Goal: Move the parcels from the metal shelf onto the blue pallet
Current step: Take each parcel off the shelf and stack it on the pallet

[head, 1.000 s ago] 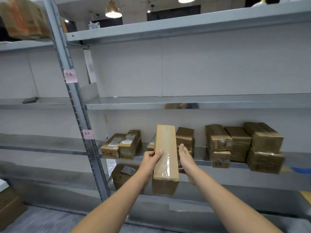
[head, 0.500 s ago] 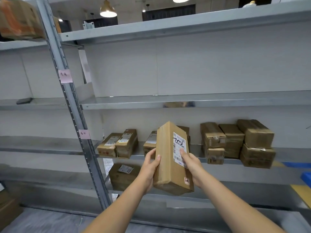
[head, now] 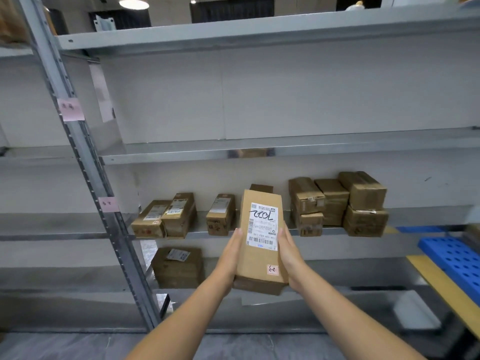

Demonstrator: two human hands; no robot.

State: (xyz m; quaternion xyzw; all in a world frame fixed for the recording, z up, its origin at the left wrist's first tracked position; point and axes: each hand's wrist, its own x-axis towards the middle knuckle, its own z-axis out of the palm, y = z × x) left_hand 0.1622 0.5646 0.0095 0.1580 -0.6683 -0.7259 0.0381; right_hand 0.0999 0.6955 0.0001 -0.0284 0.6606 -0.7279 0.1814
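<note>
a: entry, held parcel (head: pixel 261 237). status?
b: turned since a second ago: the taped plain face then, the label face up now. it is off the metal shelf (head: pixel 428 216), in the air before it. left grip (head: pixel 230 258) and right grip (head: pixel 288 253) clasp its long sides.
a: meaning?
b: picked. the carry to the blue pallet (head: pixel 452 258), low right, is likely next.
a: make?
b: oblong box, matt brown card, white paper label, pink sticker. pallet: perforated plastic.
</note>
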